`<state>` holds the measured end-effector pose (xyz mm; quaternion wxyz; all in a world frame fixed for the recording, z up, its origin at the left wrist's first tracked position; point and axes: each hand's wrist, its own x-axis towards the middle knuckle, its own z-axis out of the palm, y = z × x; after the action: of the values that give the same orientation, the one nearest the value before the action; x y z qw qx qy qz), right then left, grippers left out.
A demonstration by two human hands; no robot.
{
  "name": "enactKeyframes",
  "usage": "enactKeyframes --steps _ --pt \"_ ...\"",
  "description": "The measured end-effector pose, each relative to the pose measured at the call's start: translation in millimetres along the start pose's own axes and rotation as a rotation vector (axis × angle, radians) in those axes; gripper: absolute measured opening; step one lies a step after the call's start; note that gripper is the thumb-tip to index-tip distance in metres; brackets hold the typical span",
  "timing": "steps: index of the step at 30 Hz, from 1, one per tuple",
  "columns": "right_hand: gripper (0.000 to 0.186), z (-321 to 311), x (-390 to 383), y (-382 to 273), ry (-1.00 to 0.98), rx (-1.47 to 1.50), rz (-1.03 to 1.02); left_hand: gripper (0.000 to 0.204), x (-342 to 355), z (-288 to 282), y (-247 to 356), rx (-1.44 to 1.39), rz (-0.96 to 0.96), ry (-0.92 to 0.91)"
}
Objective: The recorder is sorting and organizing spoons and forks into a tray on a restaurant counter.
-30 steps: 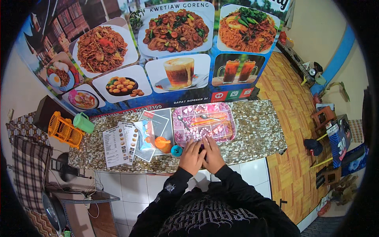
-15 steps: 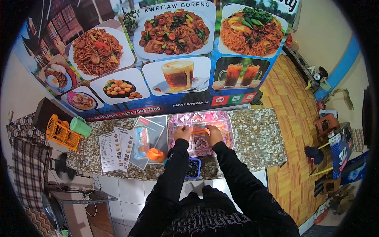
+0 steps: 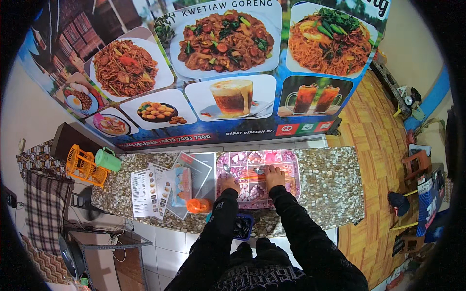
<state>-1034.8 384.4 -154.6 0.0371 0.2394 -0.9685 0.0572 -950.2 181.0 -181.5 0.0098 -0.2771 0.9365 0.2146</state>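
A pink, clear-walled compartment box [image 3: 294,203] lies on the stone-patterned counter in front of me. Its sections hold small pink and white pieces, and a wide section has a bundle of thin orange sticks [image 3: 291,175]. Over the left sections is my left hand [image 3: 229,184], fingers closed, with a small silvery spoon-like piece [image 3: 226,168] just beyond the fingertips. My right hand [image 3: 275,177] lies low over the orange sticks. Beside its fingers shows another silvery spoon-like piece [image 3: 259,170], seemingly held; its handle is hidden by the hand.
Left of the box are printed menu sheets [image 3: 148,193], a light-blue and pink packet [image 3: 182,186] and an orange container [image 3: 198,206]. A blue basket [image 3: 242,227] of dark items sits at the near edge. At the far left stand a green pitcher [image 3: 108,159] and orange rack [image 3: 83,167].
Both hands have come lower and nearer over the box, the right now resting on the stick section. The silvery pieces show more plainly. The whole view has shifted slightly.
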Motion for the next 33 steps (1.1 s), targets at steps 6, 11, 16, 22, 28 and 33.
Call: enactKeyframes --steps 6,11,16,22,28,33 --pt "0.025 -2 7 -16 -0.048 0.072 -0.031 0.042 11 -2 -1 0.044 -0.070 -0.335" --pt "0.025 6 18 -34 -0.162 0.053 -0.015 0.036 6 2 11 -0.117 -0.152 -0.191" --pt "0.024 17 32 -85 -0.146 0.639 0.043 0.033 14 11 -7 -0.213 -0.320 -0.088" --pt "0.021 47 33 -109 -0.213 0.616 0.046 0.040 20 10 2 -0.378 -0.409 -0.099" --pt "0.023 21 35 -150 -0.284 0.643 0.069 0.037 31 9 -43 -0.417 -0.468 -0.179" --pt "0.020 40 31 -113 -0.241 0.765 0.112 0.044 33 1 -2 -0.112 -0.321 -0.366"
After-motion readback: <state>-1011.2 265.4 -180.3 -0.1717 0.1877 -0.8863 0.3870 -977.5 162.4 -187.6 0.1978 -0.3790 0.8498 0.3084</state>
